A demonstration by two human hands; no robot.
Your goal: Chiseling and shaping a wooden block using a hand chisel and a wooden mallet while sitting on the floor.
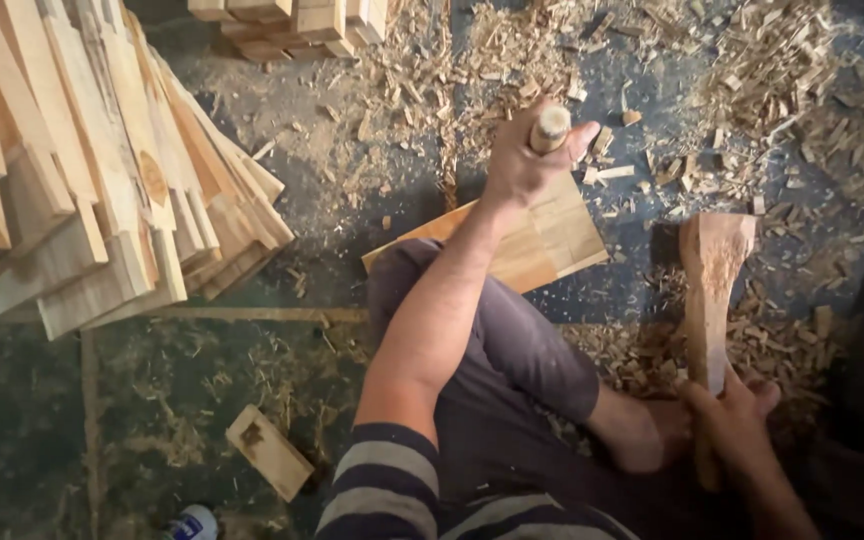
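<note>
Near the top centre of the frame our left hand (524, 160) is wrapped tight round the wooden handle of a chisel (551, 128), whose blade is hidden behind the fist, standing on a flat board (542, 240) that lies across our knee in the middle of the frame. At the lower right our right hand (727, 415) is closed round the narrow grip of a wooden mallet (712, 290), its broad head pointing up the frame; the two hands are well apart. We judge the board stiff, light and dry, likely to skate on the cloth unless pinned, and best steadied by its long edges. The mallet looks solid and top-heavy, so the low grip suits it. Wood chips (752, 80) litter the floor, and stacked planks (82, 170) fill the upper left.
</note>
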